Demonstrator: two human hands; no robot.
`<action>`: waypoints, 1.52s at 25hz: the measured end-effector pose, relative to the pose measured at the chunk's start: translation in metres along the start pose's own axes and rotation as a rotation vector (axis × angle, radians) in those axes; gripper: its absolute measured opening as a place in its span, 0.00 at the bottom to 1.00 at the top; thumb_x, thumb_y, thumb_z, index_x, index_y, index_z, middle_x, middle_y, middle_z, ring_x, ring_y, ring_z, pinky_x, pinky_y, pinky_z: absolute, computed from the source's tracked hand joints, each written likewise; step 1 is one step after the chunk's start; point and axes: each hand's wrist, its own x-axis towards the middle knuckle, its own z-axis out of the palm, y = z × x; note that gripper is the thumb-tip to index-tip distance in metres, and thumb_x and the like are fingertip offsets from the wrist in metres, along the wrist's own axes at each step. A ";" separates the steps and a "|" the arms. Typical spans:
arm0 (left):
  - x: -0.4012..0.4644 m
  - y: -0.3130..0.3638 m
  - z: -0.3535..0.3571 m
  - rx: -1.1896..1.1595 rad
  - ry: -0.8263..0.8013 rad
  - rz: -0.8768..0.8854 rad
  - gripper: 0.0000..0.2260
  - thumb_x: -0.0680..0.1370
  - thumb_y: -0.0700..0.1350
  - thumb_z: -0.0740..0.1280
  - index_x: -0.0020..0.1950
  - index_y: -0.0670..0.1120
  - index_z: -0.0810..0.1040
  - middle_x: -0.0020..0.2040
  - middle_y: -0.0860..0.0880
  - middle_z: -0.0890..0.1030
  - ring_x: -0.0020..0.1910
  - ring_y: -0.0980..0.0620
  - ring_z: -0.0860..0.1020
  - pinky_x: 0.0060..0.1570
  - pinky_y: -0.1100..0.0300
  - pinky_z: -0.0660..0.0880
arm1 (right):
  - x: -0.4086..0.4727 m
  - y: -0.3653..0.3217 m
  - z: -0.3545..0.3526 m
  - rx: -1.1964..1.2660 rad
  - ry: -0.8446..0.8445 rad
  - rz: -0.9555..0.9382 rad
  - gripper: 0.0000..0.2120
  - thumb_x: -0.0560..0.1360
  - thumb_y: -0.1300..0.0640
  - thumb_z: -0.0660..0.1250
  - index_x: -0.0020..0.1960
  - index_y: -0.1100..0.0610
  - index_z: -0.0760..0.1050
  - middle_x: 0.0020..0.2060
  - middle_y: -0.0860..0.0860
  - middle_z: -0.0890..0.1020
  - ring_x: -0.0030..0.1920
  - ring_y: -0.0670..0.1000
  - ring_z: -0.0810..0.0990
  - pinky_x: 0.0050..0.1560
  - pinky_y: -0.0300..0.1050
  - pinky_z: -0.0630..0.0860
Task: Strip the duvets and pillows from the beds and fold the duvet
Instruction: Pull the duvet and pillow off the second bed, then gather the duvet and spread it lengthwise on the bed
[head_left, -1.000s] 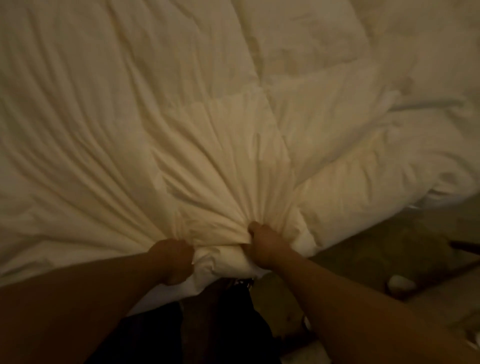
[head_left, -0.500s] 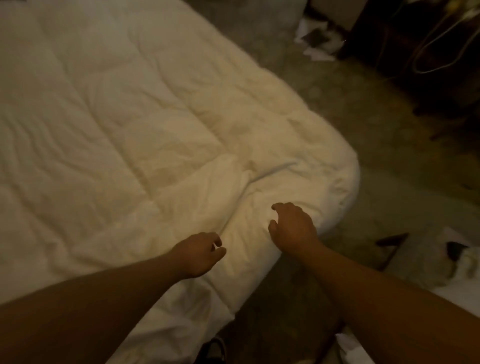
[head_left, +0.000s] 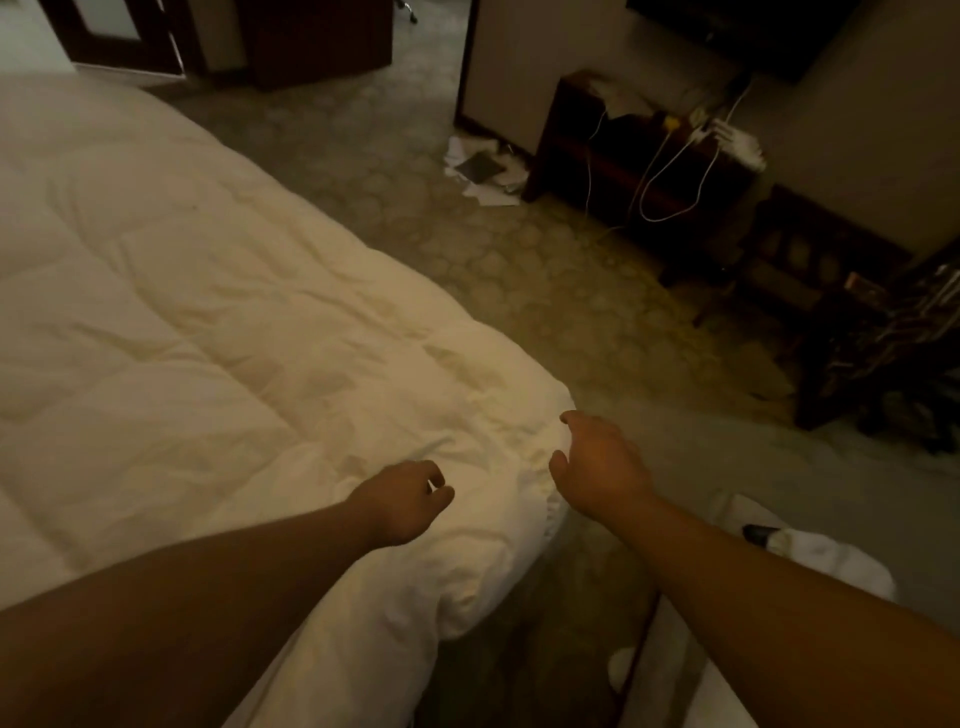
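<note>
Left hand (head_left: 402, 501) and right hand (head_left: 597, 470) hover over the duvet (head_left: 218, 332) corner, both empty with fingers loosely curled. Duvet is white, quilted, wrinkled, spread over the bed, its rounded corner hanging off the edge above the carpet (head_left: 545, 270).

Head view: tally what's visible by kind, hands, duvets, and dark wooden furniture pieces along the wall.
Hands: 2, left hand, right hand, neither gripping
Duvets: 1, white duvet
Dark furniture by wall: 2, cabinet, bench
Total: 5
</note>
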 end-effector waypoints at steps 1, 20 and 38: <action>0.021 0.006 -0.002 -0.016 0.010 0.001 0.18 0.80 0.59 0.59 0.61 0.50 0.76 0.57 0.47 0.80 0.54 0.47 0.77 0.54 0.54 0.74 | 0.018 0.011 0.001 -0.009 -0.020 0.023 0.27 0.77 0.47 0.62 0.73 0.52 0.63 0.66 0.55 0.73 0.64 0.56 0.72 0.65 0.51 0.70; 0.235 0.103 0.140 -0.245 -0.002 -0.380 0.11 0.81 0.56 0.59 0.54 0.51 0.76 0.50 0.51 0.79 0.48 0.51 0.76 0.48 0.56 0.72 | 0.249 0.205 0.155 0.185 -0.619 0.060 0.53 0.67 0.48 0.75 0.78 0.45 0.40 0.72 0.60 0.62 0.69 0.63 0.65 0.67 0.57 0.69; 0.325 0.195 0.154 -0.262 0.481 -0.673 0.42 0.68 0.69 0.61 0.73 0.43 0.63 0.70 0.44 0.68 0.68 0.46 0.68 0.67 0.55 0.64 | 0.331 0.153 0.106 0.726 -0.506 -0.483 0.13 0.78 0.56 0.63 0.36 0.54 0.64 0.29 0.46 0.67 0.30 0.42 0.66 0.33 0.38 0.64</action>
